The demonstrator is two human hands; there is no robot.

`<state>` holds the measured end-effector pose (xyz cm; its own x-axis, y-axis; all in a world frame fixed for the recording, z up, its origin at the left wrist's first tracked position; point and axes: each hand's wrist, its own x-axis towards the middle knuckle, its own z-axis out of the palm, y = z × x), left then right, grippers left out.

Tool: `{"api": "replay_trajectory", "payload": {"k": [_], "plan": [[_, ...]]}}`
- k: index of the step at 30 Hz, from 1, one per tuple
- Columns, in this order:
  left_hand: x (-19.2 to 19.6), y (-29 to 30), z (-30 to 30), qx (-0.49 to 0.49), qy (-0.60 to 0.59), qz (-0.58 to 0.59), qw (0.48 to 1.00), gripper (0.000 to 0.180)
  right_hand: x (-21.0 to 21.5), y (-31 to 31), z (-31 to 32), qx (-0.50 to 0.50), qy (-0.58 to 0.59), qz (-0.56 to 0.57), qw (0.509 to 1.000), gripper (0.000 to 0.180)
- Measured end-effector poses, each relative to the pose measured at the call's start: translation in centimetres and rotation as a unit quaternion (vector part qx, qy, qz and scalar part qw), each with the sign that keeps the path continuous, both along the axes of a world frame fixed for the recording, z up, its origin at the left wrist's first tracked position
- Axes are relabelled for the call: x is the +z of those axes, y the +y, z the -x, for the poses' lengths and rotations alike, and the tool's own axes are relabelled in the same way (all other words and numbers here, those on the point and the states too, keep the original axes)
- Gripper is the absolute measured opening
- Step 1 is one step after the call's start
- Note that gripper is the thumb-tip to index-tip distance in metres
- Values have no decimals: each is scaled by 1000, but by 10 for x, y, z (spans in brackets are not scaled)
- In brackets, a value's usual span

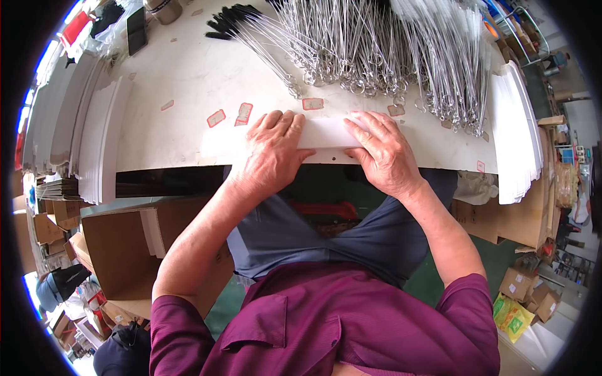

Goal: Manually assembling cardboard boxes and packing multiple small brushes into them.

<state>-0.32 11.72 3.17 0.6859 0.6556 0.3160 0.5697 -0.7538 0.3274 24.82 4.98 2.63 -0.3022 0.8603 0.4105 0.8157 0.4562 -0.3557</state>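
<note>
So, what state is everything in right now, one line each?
Left hand: palm down on the white strip
Right hand: palm down on the same strip
White strip: flat near the table edge, partly covered
Wire brushes: heaped, ring ends toward the person
Black phone: lying down, dark
Cardboard box: open
Metal cup: partly out of frame

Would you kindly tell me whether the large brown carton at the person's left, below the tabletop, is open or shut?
The brown carton is open: its mouth is uncovered and its inner walls show.
</note>
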Motion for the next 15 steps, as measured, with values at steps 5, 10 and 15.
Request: {"api": "replay_trajectory", "payload": {"k": [5, 10, 15], "plan": [[-8, -14, 3, 15, -14, 2, 1000, 61, 1, -9, 0, 5, -38, 2, 999, 46], [-17, -36, 9, 15, 39, -15, 999, 79, -1, -30, 5, 10, -107, 55, 993, 64], [-22, -35, -14, 14, 127, -16, 992, 95, -13, -17, 39, 11, -163, 41, 986, 60]]}}
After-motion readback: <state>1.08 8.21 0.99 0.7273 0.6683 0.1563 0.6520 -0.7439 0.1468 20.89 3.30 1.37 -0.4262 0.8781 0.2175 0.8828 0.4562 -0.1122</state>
